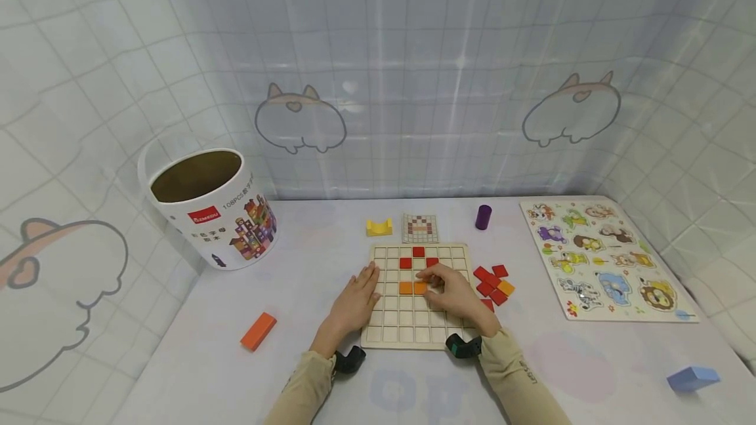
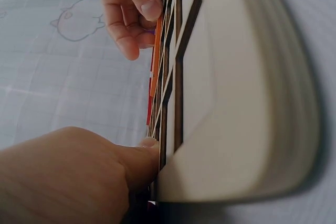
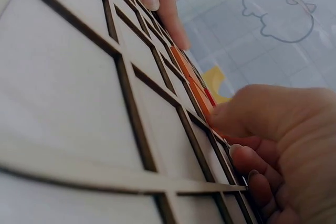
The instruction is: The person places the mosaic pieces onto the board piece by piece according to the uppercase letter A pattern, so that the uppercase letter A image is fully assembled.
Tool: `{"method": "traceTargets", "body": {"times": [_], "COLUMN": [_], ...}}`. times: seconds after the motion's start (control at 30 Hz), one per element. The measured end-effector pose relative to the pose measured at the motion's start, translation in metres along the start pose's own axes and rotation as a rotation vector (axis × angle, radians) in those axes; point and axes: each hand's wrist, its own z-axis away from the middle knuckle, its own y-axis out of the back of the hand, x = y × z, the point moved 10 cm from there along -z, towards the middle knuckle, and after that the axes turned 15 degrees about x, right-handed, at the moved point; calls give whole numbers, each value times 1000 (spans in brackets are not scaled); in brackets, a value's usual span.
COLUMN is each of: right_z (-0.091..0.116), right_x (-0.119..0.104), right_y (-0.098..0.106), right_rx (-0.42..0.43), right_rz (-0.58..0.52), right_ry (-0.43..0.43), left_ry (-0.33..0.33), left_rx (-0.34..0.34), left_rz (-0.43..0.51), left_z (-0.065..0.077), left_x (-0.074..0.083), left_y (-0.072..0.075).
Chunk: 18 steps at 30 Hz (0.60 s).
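Note:
A light wooden grid board (image 1: 390, 335) lies on the table before me. On its left edge rests my left hand (image 1: 353, 303), fingers stretched out and nearly straight. My right hand (image 1: 453, 290) reaches over the board's right side, thumb and fingers pinching a square orange tile (image 1: 420, 288); the far fingertips partly cover it. Left of that tile sits another orange tile (image 1: 405, 288) in a cell. Farther up the board are red tiles, one at the top (image 1: 419, 252); another red tile (image 1: 432, 261) is partly behind the right hand.
Several loose red tiles (image 1: 485, 288) and an orange one (image 1: 505, 288) lie right of the board. Beyond it are a pattern card (image 1: 420, 238), yellow block (image 1: 379, 227) and purple cylinder (image 1: 483, 217). A bucket (image 1: 236, 228), orange block (image 1: 258, 332), animal puzzle (image 1: 581, 294) and blue block (image 1: 692, 379) stand around.

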Motion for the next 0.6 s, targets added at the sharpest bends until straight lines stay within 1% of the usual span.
{"method": "traceTargets", "body": {"times": [0.2,0.33,0.43,0.57,0.6], "right_z": [-4,-6,-6,-6,-5], "right_x": [4,12,17,20,18], "right_y": [6,18,32,57,64], "right_rx": [30,58,94,171,190], "right_rz": [-111,-198,-248,-243,-247], "right_ry": [-46,-93,-109,-94,-107], "left_ry": [5,3,4,6,6], "left_rx": [1,1,-3,-3,-4], "left_rz": [-2,7,9,-1,-3], "left_z": [0,0,0,0,-1], "left_x": [-1,0,0,-1,-2], "left_y": [1,1,0,-1,-2]}}
